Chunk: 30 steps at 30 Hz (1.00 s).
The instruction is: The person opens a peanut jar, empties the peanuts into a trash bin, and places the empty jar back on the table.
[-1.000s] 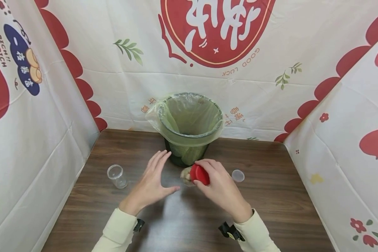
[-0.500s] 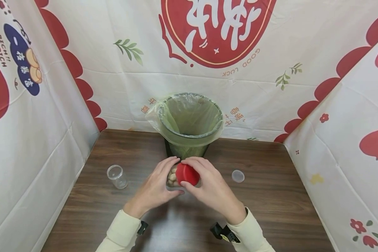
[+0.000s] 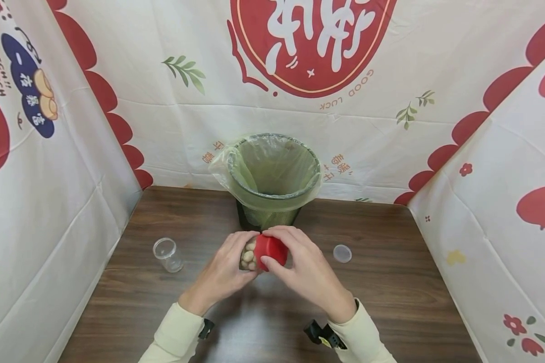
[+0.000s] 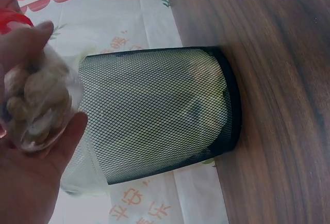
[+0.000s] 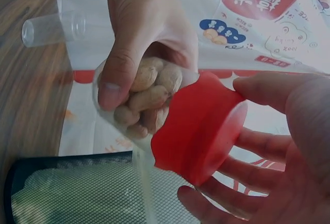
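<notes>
Red lid (image 3: pixel 270 250) gripped by the right hand (image 3: pixel 306 272), fingers curled round its rim, right over the middle of the table (image 3: pixel 390 297). Clear jar (image 5: pixel 142 102) full of peanuts clamped in the left hand (image 3: pixel 222 272), thumb and fingers wrapped round its body, lid against the jar's mouth. Seen from the right wrist: lid sitting tilted on the jar, peanuts pressed against the clear wall. Just behind the hands, toward the table's far edge, a black mesh bin (image 3: pixel 272 174) lined with a pale green bag, upright. Near the left edge, a small empty clear cup (image 3: pixel 167 253), upright, well apart from the hands. Toward the right, a small clear round cap (image 3: pixel 342 253) lying flat on the wood. Printed cloth walling the table on three sides: "GOOD LUCK" legible upside down under the big red emblem on the back cloth, "RICH!! RICH" on the left cloth, plus Chinese characters too small to read.
</notes>
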Tool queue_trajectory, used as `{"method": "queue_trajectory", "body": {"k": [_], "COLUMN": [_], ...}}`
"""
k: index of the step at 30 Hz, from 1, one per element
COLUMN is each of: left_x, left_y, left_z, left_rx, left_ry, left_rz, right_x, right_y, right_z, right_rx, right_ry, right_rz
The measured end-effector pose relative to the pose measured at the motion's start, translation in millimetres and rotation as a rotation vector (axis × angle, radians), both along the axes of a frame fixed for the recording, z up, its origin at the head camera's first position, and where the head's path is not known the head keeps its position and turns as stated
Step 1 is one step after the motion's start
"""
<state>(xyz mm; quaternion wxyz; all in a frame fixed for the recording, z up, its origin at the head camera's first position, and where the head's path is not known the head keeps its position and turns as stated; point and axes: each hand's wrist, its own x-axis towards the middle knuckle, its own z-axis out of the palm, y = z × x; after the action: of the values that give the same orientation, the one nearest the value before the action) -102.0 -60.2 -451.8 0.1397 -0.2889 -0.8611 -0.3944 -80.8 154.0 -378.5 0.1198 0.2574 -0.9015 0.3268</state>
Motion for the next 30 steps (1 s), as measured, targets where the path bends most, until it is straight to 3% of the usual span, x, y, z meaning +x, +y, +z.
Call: {"method": "queue_trajectory", "body": {"k": [5,10,17,30], "left_x": [-0.8,0.6,1.3,-0.2], "left_y": [1.2,2.3,4.0,5.8], "left_z": [-0.7,-0.8,-0.3,1.3], "left_rx": [-0.030,-0.090,-0.122,-0.109], "left_ry": [0.136,0.200,0.210,0.197], "left_rz": [0.049,0.129,0.156,0.120], "right_x": [-2.0,-3.5,-4.7,-4.5], "right_y": [2.6,2.5,2.2,5.4], "right_z": [-2.3,-6.1,-7.8,-8.1], "right_rx": [0.021,0.019,-0.003,0.008], "right_ry": [-0.044,-0.095,-0.112,-0.084], "right_rz": [-0.052,-0.082,-0.089,-0.082]}}
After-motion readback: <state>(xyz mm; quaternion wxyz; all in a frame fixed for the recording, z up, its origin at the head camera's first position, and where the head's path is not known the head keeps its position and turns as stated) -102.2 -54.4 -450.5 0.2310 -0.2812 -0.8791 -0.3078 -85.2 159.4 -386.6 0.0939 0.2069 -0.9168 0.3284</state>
